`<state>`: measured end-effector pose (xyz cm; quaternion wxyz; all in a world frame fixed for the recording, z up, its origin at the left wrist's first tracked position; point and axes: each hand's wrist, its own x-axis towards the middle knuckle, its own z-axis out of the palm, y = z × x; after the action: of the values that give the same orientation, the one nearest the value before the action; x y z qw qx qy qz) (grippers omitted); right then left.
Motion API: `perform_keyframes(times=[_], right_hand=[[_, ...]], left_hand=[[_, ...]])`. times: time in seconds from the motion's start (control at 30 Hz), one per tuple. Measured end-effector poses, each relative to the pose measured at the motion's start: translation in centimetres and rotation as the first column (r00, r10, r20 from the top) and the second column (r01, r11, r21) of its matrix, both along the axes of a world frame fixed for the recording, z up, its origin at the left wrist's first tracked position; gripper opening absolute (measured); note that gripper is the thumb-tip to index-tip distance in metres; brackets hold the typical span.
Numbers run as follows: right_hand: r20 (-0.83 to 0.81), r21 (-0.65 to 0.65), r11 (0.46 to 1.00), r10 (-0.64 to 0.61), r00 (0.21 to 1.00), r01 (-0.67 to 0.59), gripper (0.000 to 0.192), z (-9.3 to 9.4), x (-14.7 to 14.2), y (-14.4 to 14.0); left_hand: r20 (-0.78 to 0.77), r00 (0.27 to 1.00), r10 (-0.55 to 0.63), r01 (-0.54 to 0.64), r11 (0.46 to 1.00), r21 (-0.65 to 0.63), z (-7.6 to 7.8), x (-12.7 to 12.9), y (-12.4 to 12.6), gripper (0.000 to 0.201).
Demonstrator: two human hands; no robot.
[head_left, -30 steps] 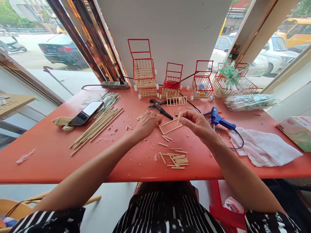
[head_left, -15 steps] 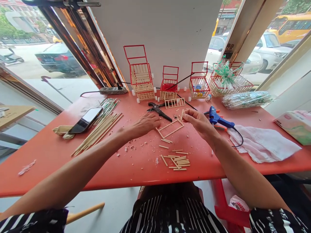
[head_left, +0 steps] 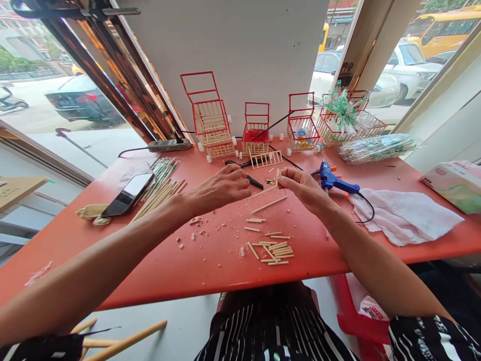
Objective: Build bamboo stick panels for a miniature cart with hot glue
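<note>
My right hand (head_left: 299,185) pinches a short wooden stick (head_left: 278,178), held upright at the far right corner of a rectangular frame of thin sticks (head_left: 269,205). My left hand (head_left: 225,188) hovers palm down at the frame's left side, its fingers loosely bent and apart, with nothing visible in them. It partly hides a black hand tool (head_left: 255,181) lying behind it. Beyond the frame lies a ladder-like stick panel (head_left: 266,159). Several cut stick pieces (head_left: 278,249) are piled nearer to me.
Small stick carts with red handles, among them a tall one (head_left: 210,120), stand along the wall. To the right are a blue glue gun (head_left: 338,184) and a white cloth (head_left: 406,215). Long sticks (head_left: 160,198) and a phone (head_left: 128,194) lie left. Crumbs dot the red table (head_left: 150,271).
My left hand has risen slightly and now covers part of the black tool. My right hand, still pinching the stick, has shifted slightly left. The whole view has also shifted a little.
</note>
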<state>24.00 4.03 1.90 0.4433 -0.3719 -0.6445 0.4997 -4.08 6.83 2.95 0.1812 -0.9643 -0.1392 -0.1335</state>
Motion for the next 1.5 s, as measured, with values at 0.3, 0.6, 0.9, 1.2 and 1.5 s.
perform_keyframes(times=[0.3,0.6,0.9,1.2,1.5], right_hand=[[-0.15,-0.067,0.974,0.203,0.968,-0.215,0.036,-1.9,-0.6,0.0],[-0.157,-0.01,0.99,0.137,0.978,-0.141,0.036,-2.6,-1.6,0.5],[-0.145,-0.039,0.997,0.062,0.987,-0.068,0.03,-2.6,-2.2,-0.2],[0.069,-0.007,0.996,0.09,0.994,-0.09,0.025,-0.9,-2.4,-1.0],[0.358,0.335,0.941,-0.168,0.918,0.041,0.009,-2.2,-3.2,-1.9]], left_hand=[[0.112,0.994,-0.019,-0.005,0.978,0.207,-0.3,1.6,-1.9,0.018],[0.306,0.95,-0.064,0.028,0.992,0.122,-1.3,1.5,-3.5,0.021],[0.561,0.494,0.664,0.069,0.614,-0.787,-4.8,3.8,-6.0,0.018],[0.477,0.435,0.764,0.229,0.418,-0.879,-4.9,3.5,-2.8,0.014],[0.451,0.424,0.785,0.362,0.309,-0.879,-5.2,4.2,-3.2,0.024]])
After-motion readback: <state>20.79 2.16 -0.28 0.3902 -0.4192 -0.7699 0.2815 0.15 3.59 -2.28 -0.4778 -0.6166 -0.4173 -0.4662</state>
